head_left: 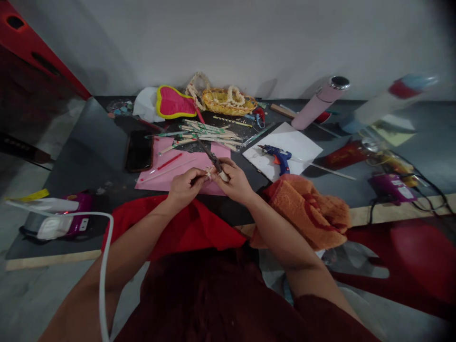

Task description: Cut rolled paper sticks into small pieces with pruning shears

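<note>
My left hand is closed, its thumb and fingertips pinching a small pale, knobbly piece. The fingertips of my right hand come right up to that piece from the other side. Wrapped in my right hand is a knife-like tool with a long dark tapering blade and a pale handle; its tip points up and away to the left. Both hands are over a pink sheet. Beyond them lies a pile of wrapped sticks. Most of the pale piece is hidden by fingers.
A blue glue gun rests on a white board. Behind stand a yellow basket and a pink flask. A phone lies left, an orange towel right. A white cable hangs near my left arm.
</note>
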Demonstrator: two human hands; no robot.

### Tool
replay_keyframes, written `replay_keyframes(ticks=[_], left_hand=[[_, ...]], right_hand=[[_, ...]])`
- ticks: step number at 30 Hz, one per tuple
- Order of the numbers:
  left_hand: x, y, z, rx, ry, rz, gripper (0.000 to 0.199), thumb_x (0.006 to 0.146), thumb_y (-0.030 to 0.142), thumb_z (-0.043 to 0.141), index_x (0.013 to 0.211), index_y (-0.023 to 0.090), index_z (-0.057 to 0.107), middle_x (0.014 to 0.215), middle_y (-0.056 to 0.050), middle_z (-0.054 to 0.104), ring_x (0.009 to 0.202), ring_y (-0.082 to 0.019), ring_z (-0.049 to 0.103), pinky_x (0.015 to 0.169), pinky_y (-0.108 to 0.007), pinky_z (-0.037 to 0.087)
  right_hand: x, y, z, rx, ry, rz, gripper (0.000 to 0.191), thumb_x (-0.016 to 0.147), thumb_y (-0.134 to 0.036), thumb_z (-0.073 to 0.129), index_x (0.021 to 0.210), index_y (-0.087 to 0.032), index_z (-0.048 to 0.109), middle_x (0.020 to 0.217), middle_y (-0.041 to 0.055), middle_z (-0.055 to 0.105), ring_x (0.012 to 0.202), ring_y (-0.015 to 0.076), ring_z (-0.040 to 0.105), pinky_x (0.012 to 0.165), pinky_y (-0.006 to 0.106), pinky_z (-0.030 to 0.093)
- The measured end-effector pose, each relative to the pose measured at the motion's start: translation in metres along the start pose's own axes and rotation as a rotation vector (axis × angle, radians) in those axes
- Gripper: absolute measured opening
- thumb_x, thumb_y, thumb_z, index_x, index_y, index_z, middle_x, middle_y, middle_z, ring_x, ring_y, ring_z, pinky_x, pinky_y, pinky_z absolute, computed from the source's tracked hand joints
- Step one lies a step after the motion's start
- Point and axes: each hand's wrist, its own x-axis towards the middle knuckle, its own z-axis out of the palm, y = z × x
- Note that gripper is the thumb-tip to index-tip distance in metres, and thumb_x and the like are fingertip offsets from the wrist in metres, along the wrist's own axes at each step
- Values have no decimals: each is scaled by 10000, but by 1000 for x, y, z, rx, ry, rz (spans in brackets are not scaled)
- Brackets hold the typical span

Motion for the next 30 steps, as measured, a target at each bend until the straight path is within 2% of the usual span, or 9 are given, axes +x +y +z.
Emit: replay_keyframes(ticks=[8,15,22,30], left_hand=[[0,1,-1,11,-17,-30,167,836,320,581,929,213,668,870,-20,735,741,-145,670,666,-251,495],[0,1,0,25,-18,16,143,839,326,582,899,228,666,848,-8,729,724,-138,659,653,-244,482],[1,3,0,-230,-14,-57,182,855,339,563,887,179,644,790,-28,719,672,-120,647,609,-222,505],[3,4,1,-326,-70,-139,178,815,342,611,864,177,655,775,-35,714,526,-92,575,459,-198,451]], right_hand=[[-1,2,1,-14,5,-8,187,890,-370,536,945,-213,623,1043,90,603,1053,197,578,918,371,492],[-1,6,2,-22,2,-18,194,887,-367,531,970,-223,633,1061,91,615,1079,210,574,930,392,491],[0,4,1,-3,6,4,200,876,-390,556,950,-223,636,1022,84,622,1067,204,575,923,388,495],[-1,6,2,-31,-32,10,208,877,-411,541,914,-219,613,1039,97,608,1103,222,559,942,403,482]])
